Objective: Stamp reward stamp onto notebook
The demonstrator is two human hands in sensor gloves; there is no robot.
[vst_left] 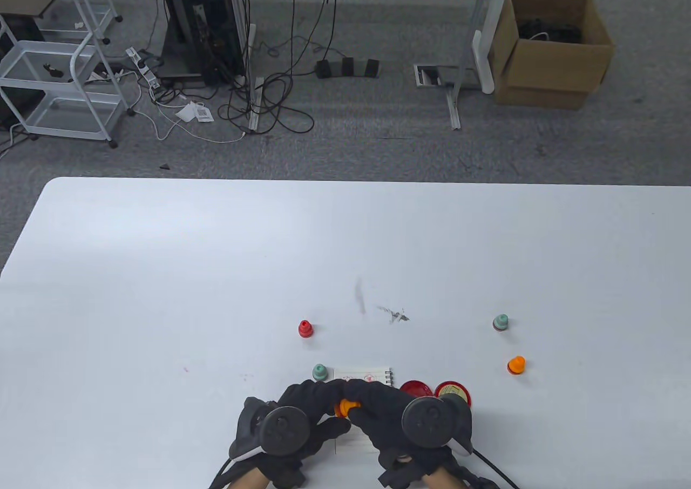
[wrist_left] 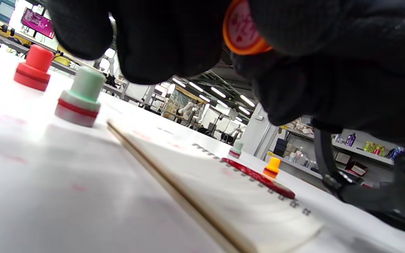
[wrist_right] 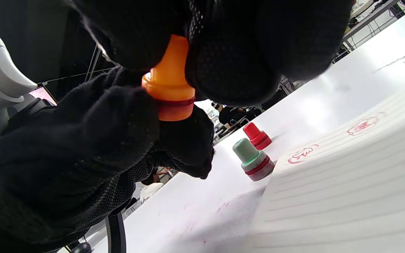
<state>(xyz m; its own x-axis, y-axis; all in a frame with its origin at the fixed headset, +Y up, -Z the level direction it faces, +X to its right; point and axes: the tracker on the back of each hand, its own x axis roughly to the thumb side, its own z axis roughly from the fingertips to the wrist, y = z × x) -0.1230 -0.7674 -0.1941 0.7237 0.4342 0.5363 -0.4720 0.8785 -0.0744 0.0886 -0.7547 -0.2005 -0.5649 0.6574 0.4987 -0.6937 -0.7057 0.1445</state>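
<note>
At the bottom centre of the table view: orange stamp point(vst_left: 342, 407), lifted above the notebook point(vst_left: 363, 374), grasped between the left hand point(vst_left: 291, 427) and the right hand point(vst_left: 397, 419); right fingers point(wrist_right: 230, 66) clasp its handle, left fingers point(wrist_right: 118, 126) touch its base. Notebook page: red stamp marks point(wrist_right: 302, 154). Just left of notebook: green stamp point(vst_left: 319, 371); beyond it, red stamp point(vst_left: 305, 328). Right of notebook: red ink pad point(vst_left: 415, 388).
</note>
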